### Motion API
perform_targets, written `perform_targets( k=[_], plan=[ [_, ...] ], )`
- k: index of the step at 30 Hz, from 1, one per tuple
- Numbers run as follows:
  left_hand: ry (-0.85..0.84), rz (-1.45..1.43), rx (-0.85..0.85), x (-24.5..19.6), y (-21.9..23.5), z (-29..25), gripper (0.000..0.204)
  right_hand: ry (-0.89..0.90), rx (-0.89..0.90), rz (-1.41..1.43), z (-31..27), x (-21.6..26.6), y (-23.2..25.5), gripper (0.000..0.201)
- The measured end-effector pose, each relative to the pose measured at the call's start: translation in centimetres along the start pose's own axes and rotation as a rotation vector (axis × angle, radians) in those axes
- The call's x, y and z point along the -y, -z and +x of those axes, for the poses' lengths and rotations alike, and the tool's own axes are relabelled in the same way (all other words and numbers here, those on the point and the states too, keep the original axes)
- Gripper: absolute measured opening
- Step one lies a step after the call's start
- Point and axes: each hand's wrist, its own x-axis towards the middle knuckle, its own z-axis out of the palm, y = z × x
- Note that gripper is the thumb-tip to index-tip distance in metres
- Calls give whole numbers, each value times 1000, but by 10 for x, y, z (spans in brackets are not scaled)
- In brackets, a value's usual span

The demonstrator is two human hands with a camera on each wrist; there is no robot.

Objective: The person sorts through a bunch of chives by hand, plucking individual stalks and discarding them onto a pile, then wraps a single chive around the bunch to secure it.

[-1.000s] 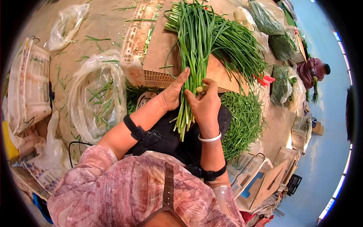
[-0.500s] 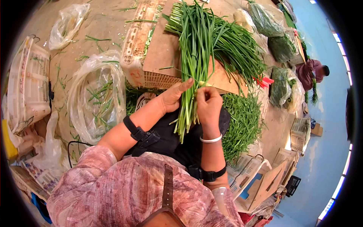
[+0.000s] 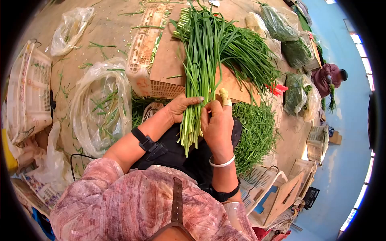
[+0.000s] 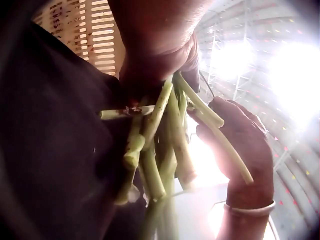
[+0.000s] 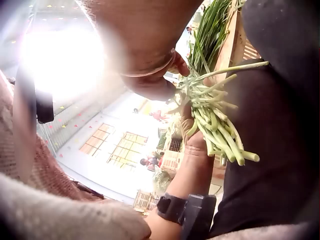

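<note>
A bunch of garlic chives (image 3: 197, 76), with long flat leaves and pale stems, slants down toward the person's lap. My left hand (image 3: 179, 107) grips it near the cut ends, thumb laid across the top. The stem ends (image 4: 175, 135) hang loose below that hand in the left wrist view. At the bunch's right edge, my right hand (image 3: 218, 124) pinches at the stems with thumb and curled fingers. One of its fingers, wearing a pale wrap (image 3: 225, 96), points upward. More chives (image 3: 249, 56) lie behind on a brown board (image 3: 167, 60).
An upturned plastic crate (image 3: 138, 76) carries the board. Cut greens (image 3: 255, 136) are heaped to the right of the knees. An open plastic bag (image 3: 80, 116) with scraps lies at left, near another crate (image 3: 30, 88). Filled bags (image 3: 295, 90) and another person (image 3: 326, 78) are at far right.
My left thumb has swung from pointing up along the bunch to lying across it. My right hand has shifted slightly lower, its wrapped finger now raised. The stem ends have dropped a little.
</note>
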Motion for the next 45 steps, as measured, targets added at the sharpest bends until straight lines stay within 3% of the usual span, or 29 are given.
perform_targets(
  k=[1, 5, 6, 9, 11, 12, 13, 14, 15, 16, 18, 19, 20, 21, 22, 23, 24, 27, 30, 35, 37, 41, 43, 45],
  plan=[
    [-1, 17, -22, 0, 1, 0, 37, 0, -5, -2, -2, 3, 0, 10],
    [36, -16, -41, -1, 5, 1, 36, 332, -131, -25, -9, 16, -11, 12],
    [25, -39, 43, 1, 5, 1, 31, 355, -123, -53, -11, 18, -16, 12],
    [18, 69, 72, -1, 5, 2, 31, 376, -125, -20, -6, 28, -13, 16],
    [16, 125, 82, 0, 4, -2, 32, 397, -89, 173, -2, 39, -9, 18],
    [52, 133, -36, 2, 2, -5, 31, 321, 17, 379, -2, 43, -11, 17],
    [88, 140, -154, 3, -1, -7, 31, 323, 14, 379, -1, 49, -9, 17],
    [127, 148, -270, 4, -4, -8, 31, 246, 192, 556, 1, 59, -3, 16],
    [52, 437, -290, -2, -20, -4, 35, 167, 370, 731, 3, 67, 4, 15],
    [53, 438, -289, 0, -22, 0, 35, 218, 367, 849, 9, 74, 9, 12],
    [-31, 308, -258, 6, -22, 2, 31, 154, 364, 1207, 23, 75, 29, 10],
    [-75, 244, -242, 6, -21, 3, 30, 205, 283, 1270, 34, 70, 45, 6],
    [-121, 178, -224, 6, -19, 4, 29, 66, 115, 1168, 38, 53, 63, 5],
    [21, 284, -346, -2, -13, 2, 28, 293, -86, 1243, 52, 34, 78, 6],
    [26, 290, -362, -5, -17, 0, 29, 252, -203, 1338, 59, 8, 102, 10],
    [31, 296, -379, -7, -21, -1, 29, 360, 17, 1539, 73, -32, 139, 12],
    [28, 292, -378, -8, -22, -1, 29, 379, -107, 1567, 75, -44, 164, 12],
    [19, 301, -361, -7, -22, -1, 27, 339, -362, 1494, 69, -93, 240, 14],
    [38, 438, -336, -6, -23, 3, 27, 201, -264, 1511, 76, -110, 272, 14],
    [143, 131, 63, -15, -4, -2, 54, 201, -169, 1507, 83, -114, 274, 15],
    [166, 0, 48, -14, 3, -7, 57, 238, -215, 1472, 93, -112, 279, 14],
    [141, 12, 12, -13, -10, -9, 56, 275, -245, 1282, 124, -104, 294, 16],
    [5, 370, -42, -8, -19, -8, 54, 306, -193, 1237, 139, -100, 295, 19],
    [-20, 427, -80, -3, -27, -6, 49, 375, -88, 1155, 154, -93, 294, 25]
  ],
)
